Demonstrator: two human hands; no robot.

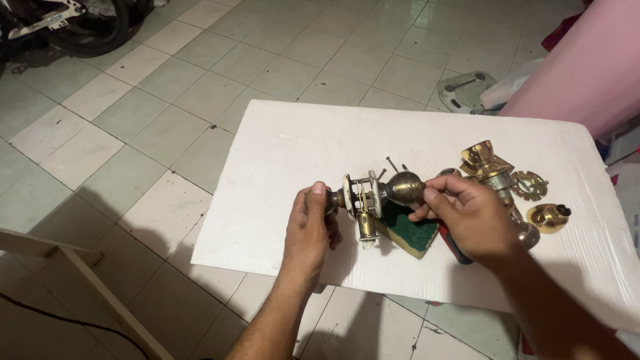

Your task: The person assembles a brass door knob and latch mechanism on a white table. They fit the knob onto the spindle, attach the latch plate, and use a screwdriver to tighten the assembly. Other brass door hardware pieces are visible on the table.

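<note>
Both hands hold a tarnished brass door-knob lock assembly with round end plates and a hanging latch cylinder (371,197) in the air above a white corrugated foam board (287,153) laid on a grey tiled floor (133,127).

Left hand (310,230): fingers curled around the near end of the assembly, thumb extended along the top toward the plate. The part under the palm is hidden.

Right hand (467,213): fingertips pinch the dark round knob (405,187) at the far end of the assembly, thumb below and index finger on top.

Directly beneath the assembly, between the two hands, a green-topped yellow scouring sponge (408,230) lies on the board. A red-handled object (455,245) shows under the right hand; its kind cannot be told.

Beyond the right hand's knuckles lie loose bright brass parts: a stepped brass lock body (485,162), a toothed round brass plate (529,185) and a small brass collar piece (549,216). Two thin dark screws (392,162) stand just behind the knob.

Farther past the right hand, off the board, a clear glass scale (465,91) rests on the floor beside a pink cloth-covered surface (587,67). A bicycle wheel (93,27) lies well beyond the left hand.
</note>
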